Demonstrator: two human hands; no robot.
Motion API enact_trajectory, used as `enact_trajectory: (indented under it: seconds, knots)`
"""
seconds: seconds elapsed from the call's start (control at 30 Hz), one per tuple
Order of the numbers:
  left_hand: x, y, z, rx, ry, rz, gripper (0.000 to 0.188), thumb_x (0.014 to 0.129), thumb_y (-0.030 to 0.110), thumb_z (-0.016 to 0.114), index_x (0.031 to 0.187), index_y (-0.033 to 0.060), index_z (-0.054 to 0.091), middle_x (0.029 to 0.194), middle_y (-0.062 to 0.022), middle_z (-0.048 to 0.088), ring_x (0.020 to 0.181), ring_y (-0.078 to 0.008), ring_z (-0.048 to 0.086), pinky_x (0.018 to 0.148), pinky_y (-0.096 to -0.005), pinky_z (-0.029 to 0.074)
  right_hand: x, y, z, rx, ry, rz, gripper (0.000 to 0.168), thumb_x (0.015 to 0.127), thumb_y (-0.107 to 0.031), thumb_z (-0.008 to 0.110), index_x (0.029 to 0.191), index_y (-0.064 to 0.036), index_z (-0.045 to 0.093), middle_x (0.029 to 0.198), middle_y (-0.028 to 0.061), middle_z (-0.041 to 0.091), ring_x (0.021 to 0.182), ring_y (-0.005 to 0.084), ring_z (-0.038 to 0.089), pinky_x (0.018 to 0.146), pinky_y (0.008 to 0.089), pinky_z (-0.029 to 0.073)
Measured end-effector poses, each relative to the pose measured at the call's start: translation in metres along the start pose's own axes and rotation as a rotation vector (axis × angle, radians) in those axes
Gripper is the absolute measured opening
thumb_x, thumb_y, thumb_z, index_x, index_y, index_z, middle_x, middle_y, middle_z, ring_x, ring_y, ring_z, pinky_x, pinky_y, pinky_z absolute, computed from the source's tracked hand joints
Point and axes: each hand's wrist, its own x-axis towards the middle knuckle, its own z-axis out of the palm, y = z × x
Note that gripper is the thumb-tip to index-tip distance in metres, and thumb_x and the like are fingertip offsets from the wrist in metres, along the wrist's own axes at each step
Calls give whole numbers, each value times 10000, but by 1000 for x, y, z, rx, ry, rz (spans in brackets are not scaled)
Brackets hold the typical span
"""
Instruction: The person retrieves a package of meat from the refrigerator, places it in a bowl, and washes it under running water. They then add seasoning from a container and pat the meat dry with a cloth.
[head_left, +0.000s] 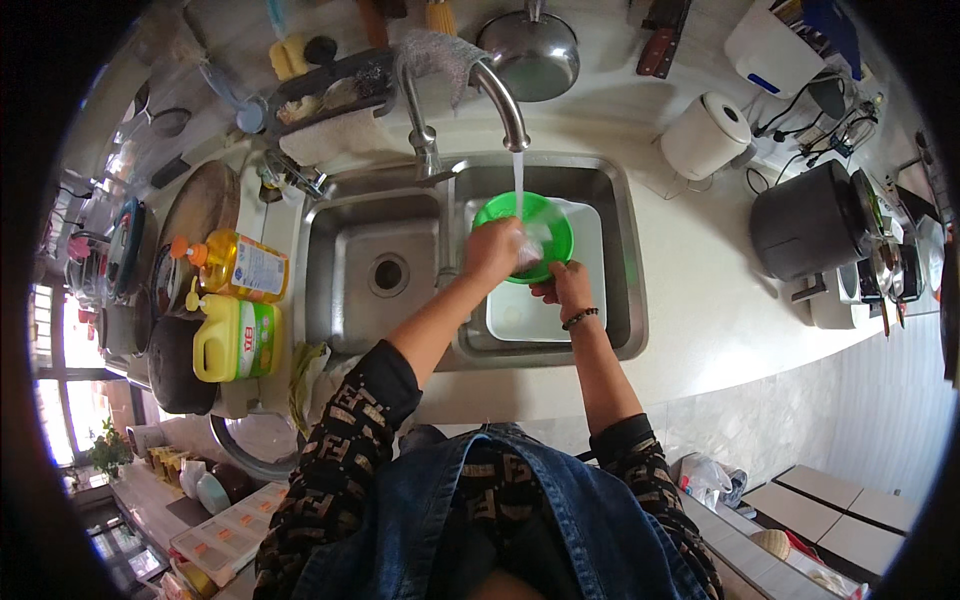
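Note:
A green plastic bowl (561, 238) is held over the right basin of a double steel sink (634, 315). My right hand (568, 286) grips its near right rim, thumb at the edge. My left hand (493, 246) reaches over the left side of the bowl, its fingers blurred and partly hidden inside. A pinkish patch shows by those fingers; I cannot tell what it is or whether they hold it. Water (518, 180) runs from the curved faucet (504, 97) into the bowl. Beneath, a white rectangular tub (517, 322) sits in the basin.
To the left stand an orange-capped detergent bottle (247, 264) and a yellow jug (217, 349). A cloth (442, 56) drapes over the faucet, near a hanging steel pan (529, 64). On the right are a paper roll (705, 135) and a dark grey appliance (802, 221).

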Motion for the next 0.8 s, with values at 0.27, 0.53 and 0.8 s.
enact_trajectory:
  seconds: [0.27,0.53,0.8]
  knots:
    - [7,-17,1,-504,17,-204,120,762,35,568,876,21,599,833,-4,608,692,-109,552,609,-251,425,8,-3,4,35,6,-54,223,823,-139,390,812,35,529,635,131,613,470,176,598,372,248,447]
    - [-31,5,14,30,-311,273,190,733,59,523,910,68,591,1041,-65,556,994,-239,516,932,-416,304,13,17,2,37,10,-21,225,813,-143,414,793,56,517,634,145,608,459,200,603,345,261,445]
    - [-24,-8,5,214,-195,245,173,746,117,549,912,71,565,988,-61,548,993,-248,496,940,-446,273,13,14,5,88,-31,58,211,791,-168,438,776,13,543,627,117,614,484,174,603,379,236,438]
